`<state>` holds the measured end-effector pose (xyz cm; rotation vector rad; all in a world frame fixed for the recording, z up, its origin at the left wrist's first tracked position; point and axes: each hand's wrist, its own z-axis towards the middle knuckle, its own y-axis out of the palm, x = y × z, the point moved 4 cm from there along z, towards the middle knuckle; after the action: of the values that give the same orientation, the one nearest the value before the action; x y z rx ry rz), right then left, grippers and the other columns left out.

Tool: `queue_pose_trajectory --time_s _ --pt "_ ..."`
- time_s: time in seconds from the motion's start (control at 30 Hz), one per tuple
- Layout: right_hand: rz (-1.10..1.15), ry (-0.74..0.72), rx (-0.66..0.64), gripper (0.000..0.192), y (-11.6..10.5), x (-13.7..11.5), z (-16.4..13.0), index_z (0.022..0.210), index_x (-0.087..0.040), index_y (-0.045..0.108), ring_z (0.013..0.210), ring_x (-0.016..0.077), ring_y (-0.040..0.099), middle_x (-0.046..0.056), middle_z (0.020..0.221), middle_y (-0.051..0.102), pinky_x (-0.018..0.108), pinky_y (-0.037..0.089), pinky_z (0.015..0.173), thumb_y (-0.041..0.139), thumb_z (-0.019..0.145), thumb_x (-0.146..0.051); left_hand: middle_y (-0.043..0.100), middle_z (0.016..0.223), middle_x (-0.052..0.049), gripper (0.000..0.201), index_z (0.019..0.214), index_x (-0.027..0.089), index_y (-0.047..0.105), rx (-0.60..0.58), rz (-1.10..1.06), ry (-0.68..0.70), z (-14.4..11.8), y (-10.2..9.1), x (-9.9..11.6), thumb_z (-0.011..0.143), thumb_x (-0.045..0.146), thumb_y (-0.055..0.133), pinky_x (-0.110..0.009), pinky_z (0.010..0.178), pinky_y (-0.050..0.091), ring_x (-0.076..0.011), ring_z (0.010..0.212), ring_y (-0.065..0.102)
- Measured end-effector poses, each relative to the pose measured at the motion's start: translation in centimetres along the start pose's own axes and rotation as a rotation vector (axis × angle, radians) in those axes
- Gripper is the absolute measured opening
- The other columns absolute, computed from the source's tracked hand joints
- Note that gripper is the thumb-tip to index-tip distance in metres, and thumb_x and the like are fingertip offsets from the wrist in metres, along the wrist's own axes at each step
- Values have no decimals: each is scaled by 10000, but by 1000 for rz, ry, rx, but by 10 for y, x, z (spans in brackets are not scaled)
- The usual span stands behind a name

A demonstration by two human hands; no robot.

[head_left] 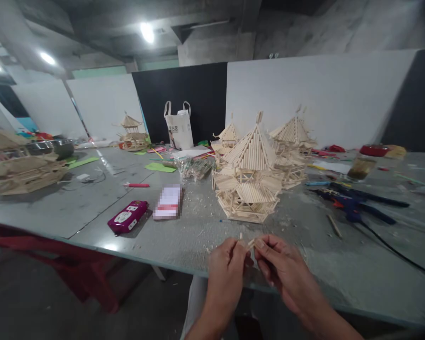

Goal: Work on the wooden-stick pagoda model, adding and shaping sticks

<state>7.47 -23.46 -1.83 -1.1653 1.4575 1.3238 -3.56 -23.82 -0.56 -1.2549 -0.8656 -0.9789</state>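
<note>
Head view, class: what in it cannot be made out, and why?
In the head view:
Wooden pieces: held ends hidden by the left hand and right hand.
Phone: screen text lost to pixelation.
Left-edge stick pavilion: cut off by the picture's edge.
Rear-right stick pavilion: partly hidden by the front stick pavilion.

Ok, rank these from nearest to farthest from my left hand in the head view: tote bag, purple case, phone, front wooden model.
1. Front wooden model: ahead of the left hand, slightly right.
2. Phone: ahead, to the left.
3. Purple case: left beyond the phone.
4. Tote bag: far back, before the black panel.
</note>
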Motion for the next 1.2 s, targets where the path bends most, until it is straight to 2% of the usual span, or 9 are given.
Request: queue_pose_trajectory --time_s 0.13,0.23,0.3,0.4,0.67,0.8,0.93,1.07,1.2 --pt "-88 5 34 477 -12 -1 8 613 -175 473 314 41 283 -72 366 379 152 215 305 649 649 -617 582 632 -33 296 654 187 544 74 360 120 15 -22 8 885 268 379 -288 584 337 -174 619 542" --pt "-146 -36 94 501 -27 -4 12 630 -186 450 323 39 280 -84 379 363 142 214 305 620 659 -655 648 767 -127 287 774 152 596 181 610 104 35 -44 6 901 210 346 -332 609 341 -245 714 597" --pt "-198 -47 99 515 -34 -2 13 646 -186 462 320 39 279 -87 392 366 142 221 297 611 660 -679 670 755 -153 285 741 146 633 168 746 83 47 -51 1 892 220 403 -335 570 342 -277 689 624" --pt "-330 -39 58 529 -38 3 15 667 -183 492 311 45 292 -83 411 380 150 234 284 588 667 -703 684 736 -150 250 682 148 669 83 885 108 55 -51 -7 838 127 475 -331 534 364 -292 670 647" --pt "-420 1 -77 562 -18 1 24 660 -184 497 319 63 339 -57 406 417 176 271 310 529 678 -745 675 888 -163 344 933 100 677 80 953 192 47 -47 -6 812 -14 376 -358 620 456 -311 819 653" --pt "-411 -20 -145 586 -4 -4 23 689 -173 519 342 71 366 -48 419 431 182 293 336 513 683 -759 665 995 -110 291 1130 153 599 52 829 256 29 -47 7 910 233 426 -314 679 462 -237 854 639" --pt "-439 -108 -264 549 5 -13 16 719 -173 517 375 72 374 -55 480 415 189 293 361 493 751 -721 612 657 -1 285 746 177 627 -232 421 356 6 -32 11 909 304 431 -242 560 368 -132 602 543" --pt "-533 -207 -380 469 12 -20 9 719 -173 533 433 78 383 -39 484 434 194 297 420 447 863 -612 422 461 45 414 555 181 529 -295 -170 85 -1 -25 0 879 419 431 -227 455 273 -92 441 382" --pt "-239 -126 -346 377 25 -13 7 726 -169 536 442 60 326 -42 526 441 182 241 408 553 846 -526 315 352 64 424 430 209 433 -134 -552 -158 1 -17 -10 790 431 465 -231 370 189 -71 330 249"
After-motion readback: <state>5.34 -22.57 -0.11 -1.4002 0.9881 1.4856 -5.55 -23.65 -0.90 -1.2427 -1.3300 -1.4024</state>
